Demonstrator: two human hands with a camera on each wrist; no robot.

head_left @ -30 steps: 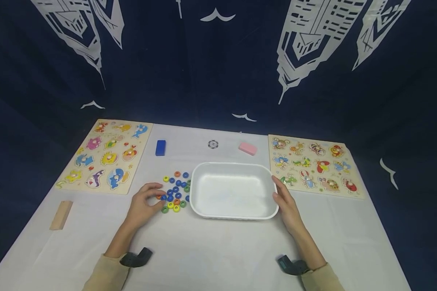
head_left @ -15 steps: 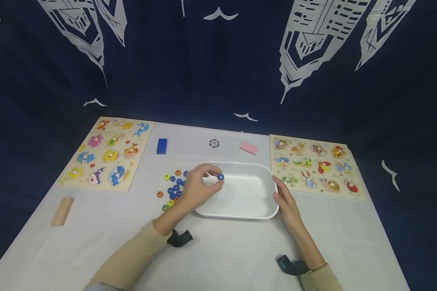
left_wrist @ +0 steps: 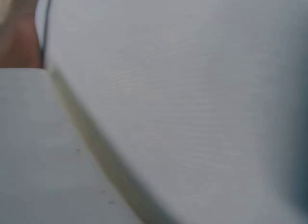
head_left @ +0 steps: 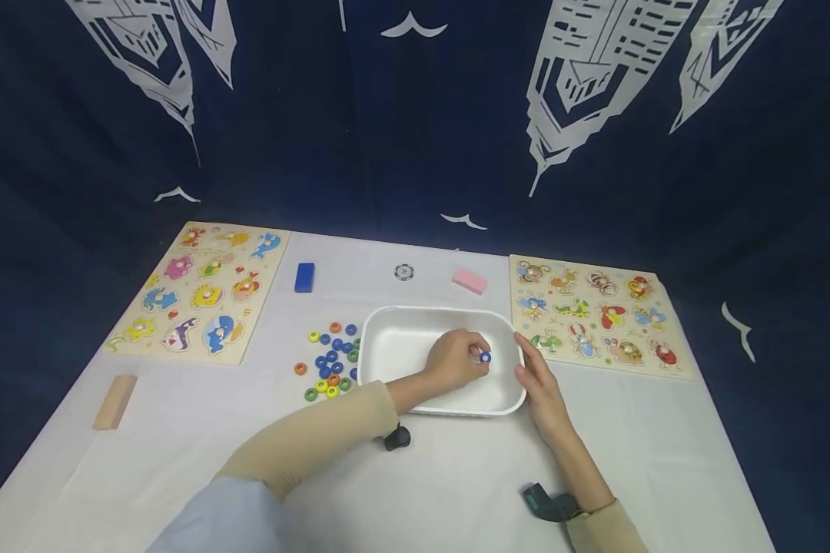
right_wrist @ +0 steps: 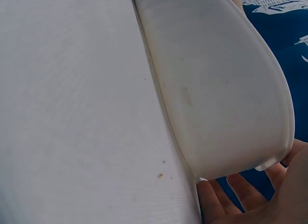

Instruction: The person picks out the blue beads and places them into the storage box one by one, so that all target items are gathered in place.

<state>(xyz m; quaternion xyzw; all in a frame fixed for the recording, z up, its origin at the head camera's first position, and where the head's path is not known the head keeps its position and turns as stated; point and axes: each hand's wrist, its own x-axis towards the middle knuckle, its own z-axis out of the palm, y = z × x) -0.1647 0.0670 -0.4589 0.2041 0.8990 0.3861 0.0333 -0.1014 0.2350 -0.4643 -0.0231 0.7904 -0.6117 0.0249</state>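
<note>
My left hand (head_left: 455, 361) is over the inside of the white tray (head_left: 397, 326), towards its right end. It pinches a blue bead (head_left: 485, 357) between thumb and fingertips. In the left wrist view the hand shows only as a blurred bit of skin (left_wrist: 21, 43) beside the tray's wall (left_wrist: 57, 137). My right hand (head_left: 545, 392) rests against the tray's right end, thumb and fingers at the rim and outer wall. The right wrist view shows its extended fingers (right_wrist: 243, 192) at the tray's end. Left of the tray lie several loose blue, green, yellow and orange beads (head_left: 336, 367).
Two wooden picture puzzle boards stand at the back: sea animals (head_left: 207, 296) left, insects (head_left: 595, 315) right. Behind the tray lie a blue block (head_left: 304, 277), a round patterned chip (head_left: 404, 273) and a pink block (head_left: 469, 281). A wooden block (head_left: 114, 402) lies far left.
My left hand has picked a blue bead from the loose beads and carried it rightwards over the tray to its right end. My right hand has stayed at the tray's edge.
</note>
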